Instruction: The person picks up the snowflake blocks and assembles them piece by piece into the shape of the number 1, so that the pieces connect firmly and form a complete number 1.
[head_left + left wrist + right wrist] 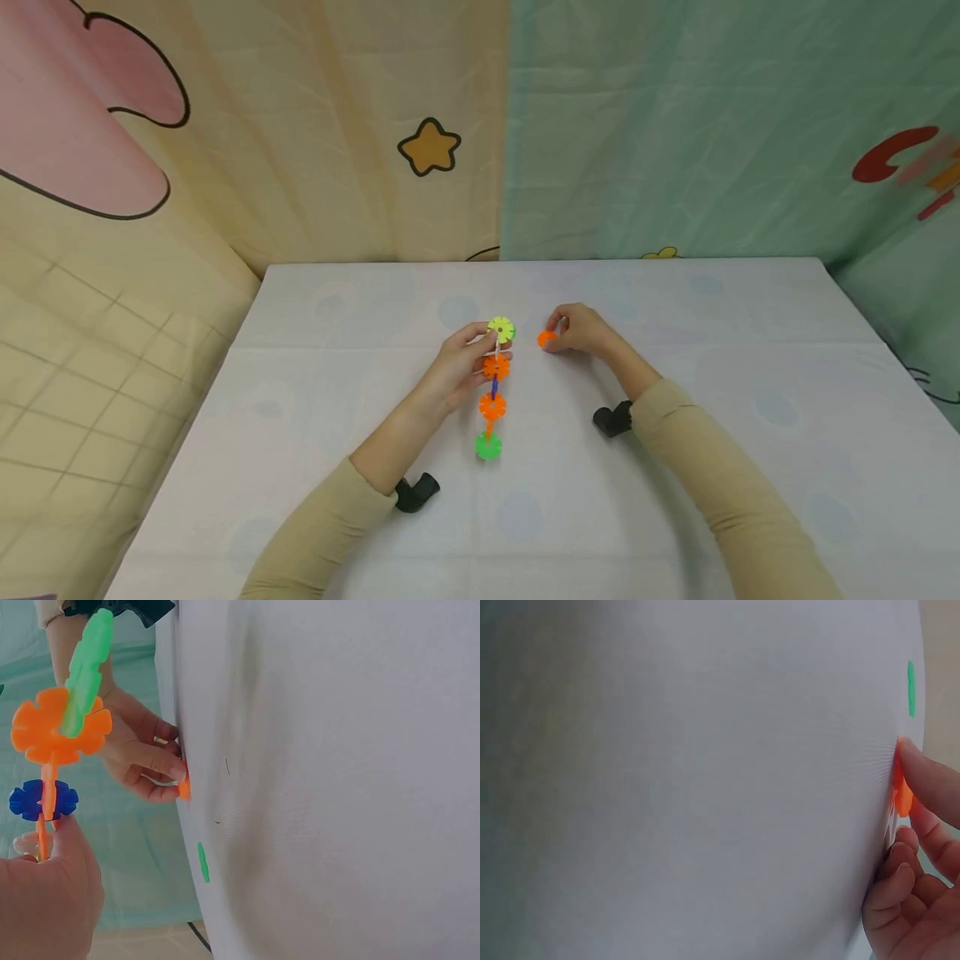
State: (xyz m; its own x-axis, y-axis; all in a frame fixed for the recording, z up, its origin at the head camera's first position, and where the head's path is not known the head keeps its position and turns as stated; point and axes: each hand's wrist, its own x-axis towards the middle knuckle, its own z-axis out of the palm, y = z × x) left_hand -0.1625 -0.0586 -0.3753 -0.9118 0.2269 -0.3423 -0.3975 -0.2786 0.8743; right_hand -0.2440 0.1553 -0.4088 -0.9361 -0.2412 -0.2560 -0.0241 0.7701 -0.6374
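Note:
My left hand [459,367] grips the upper part of a chain of notched plastic snowflake discs [492,407], holding it over the table. From the top, a yellow-green disc [501,329] leads through white, orange and blue discs to more orange ones, with a green disc [488,447] at the bottom end. In the left wrist view, the blue disc [27,801] sits right by the thumb. To the right, my right hand [585,329] pinches a loose orange disc [904,799] between thumb and fingers, close against the tabletop.
A green disc [203,862] lies on the white tablecloth [750,483], mostly behind the yellow-green disc in the head view. Each wrist carries a black device [613,419]. Printed curtains [337,125] hang beyond the table's back edge.

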